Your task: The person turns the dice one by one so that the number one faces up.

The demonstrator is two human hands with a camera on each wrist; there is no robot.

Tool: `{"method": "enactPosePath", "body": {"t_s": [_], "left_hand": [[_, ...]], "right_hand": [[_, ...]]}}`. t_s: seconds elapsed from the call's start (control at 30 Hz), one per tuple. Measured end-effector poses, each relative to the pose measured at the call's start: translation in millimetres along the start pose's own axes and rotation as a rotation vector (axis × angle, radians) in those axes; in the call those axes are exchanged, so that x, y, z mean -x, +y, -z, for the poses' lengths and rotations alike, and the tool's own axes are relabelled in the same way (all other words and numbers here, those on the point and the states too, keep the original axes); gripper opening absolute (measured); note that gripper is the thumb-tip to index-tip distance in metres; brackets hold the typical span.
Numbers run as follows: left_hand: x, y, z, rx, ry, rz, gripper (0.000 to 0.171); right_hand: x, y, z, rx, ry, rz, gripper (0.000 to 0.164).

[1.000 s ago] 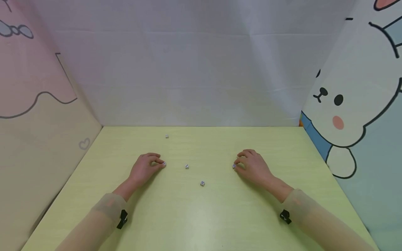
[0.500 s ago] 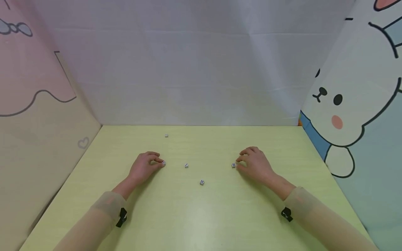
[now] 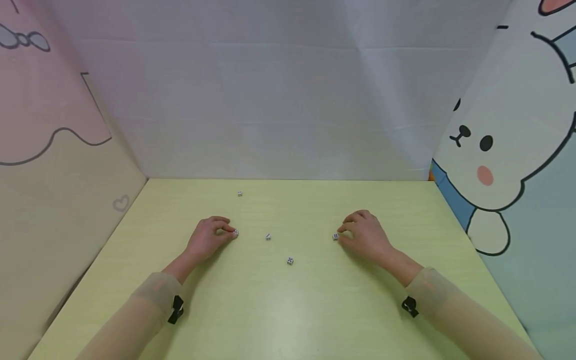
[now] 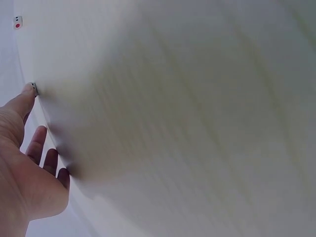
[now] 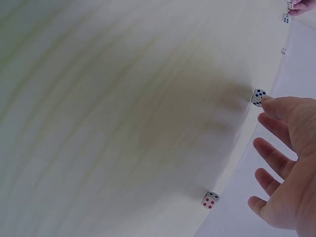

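In the head view my left hand (image 3: 210, 237) pinches a small white die (image 3: 236, 233) at the table surface, left of centre. The left wrist view shows the thumb against this die (image 4: 33, 89), with the index finger mostly hidden behind it. On the right, my right hand (image 3: 365, 234) is beside another die (image 3: 335, 237). In the right wrist view its thumb tip meets or overlaps the edge of that die (image 5: 257, 97), while the other fingers are spread apart from it. A die with red dots (image 5: 210, 200) lies below, near these fingers; I cannot place it in the head view.
Between the hands lie two dice, one in the middle (image 3: 268, 237) and one closer to me (image 3: 290, 261). Another die (image 3: 239, 193) sits near the back edge of the pale yellow table (image 3: 288, 315). Fabric walls (image 3: 288, 110) enclose the back and sides.
My right hand's fingers have parted from the die they pinched and drawn slightly to the right; the die has stayed in place. The left hand keeps its pinch and hardly moves.
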State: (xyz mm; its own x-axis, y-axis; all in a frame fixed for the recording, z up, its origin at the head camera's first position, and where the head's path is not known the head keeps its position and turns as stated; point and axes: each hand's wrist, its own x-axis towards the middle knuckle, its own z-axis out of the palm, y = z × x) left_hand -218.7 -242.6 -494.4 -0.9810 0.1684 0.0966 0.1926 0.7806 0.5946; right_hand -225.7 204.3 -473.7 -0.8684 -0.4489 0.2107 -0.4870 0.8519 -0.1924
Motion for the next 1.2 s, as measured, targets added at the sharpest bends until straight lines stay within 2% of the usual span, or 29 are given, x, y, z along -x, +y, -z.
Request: {"method": "enactPosePath", "body": {"t_s": [0.43, 0.97, 1.2], "left_hand": [[1.1, -6.2, -1.9, 0.020, -0.006, 0.016, 0.014], [1.1, -3.5, -0.5, 0.015, -0.006, 0.014, 0.013], [1.4, -2.8, 0.4, 0.012, -0.010, 0.018, 0.014]], "right_hand": [[-2, -6, 1, -0.002, -0.008, -0.002, 0.012], [-6, -12, 0, -0.009, -0.026, -0.010, 0.006], [-6, -11, 0, 0.008, -0.018, 0.021, 0.007]]}}
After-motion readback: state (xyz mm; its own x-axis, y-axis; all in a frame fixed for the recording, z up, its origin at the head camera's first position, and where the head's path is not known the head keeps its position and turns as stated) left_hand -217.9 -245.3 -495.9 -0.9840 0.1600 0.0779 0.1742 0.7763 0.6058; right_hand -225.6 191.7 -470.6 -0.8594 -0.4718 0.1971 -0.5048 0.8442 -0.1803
